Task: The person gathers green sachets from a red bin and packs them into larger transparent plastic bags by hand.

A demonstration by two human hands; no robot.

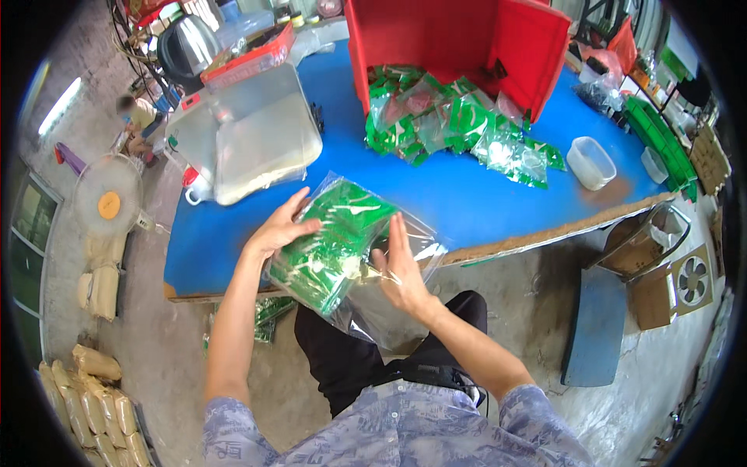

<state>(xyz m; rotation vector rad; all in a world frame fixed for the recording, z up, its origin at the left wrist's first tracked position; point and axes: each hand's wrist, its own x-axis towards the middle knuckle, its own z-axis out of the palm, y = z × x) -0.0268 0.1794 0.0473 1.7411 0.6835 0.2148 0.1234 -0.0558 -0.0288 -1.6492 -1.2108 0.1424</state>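
Note:
Over the table's near edge I have a clear plastic bag [424, 245] with a stack of green printed packets [327, 241] in it. My left hand [282, 232] grips its left side, thumb on top and the fingers partly hidden underneath. On the opposite side, my right hand [402, 272] rests against the loose clear plastic, its fingers stretched out and the thumb apart. Part of the bag hangs above my lap. Beyond it, a red bin [436, 31] lies with its opening toward me, and a heap of green and clear packets [451, 121] spills out onto the blue table [373, 202].
A translucent tub [264, 148] stands left on the table, beside a white cup [196, 188]. At right are a small clear container [591, 163] and a green basket [660, 144]. A blue bench [595, 327] is on the floor at right, a fan [109, 204] at left.

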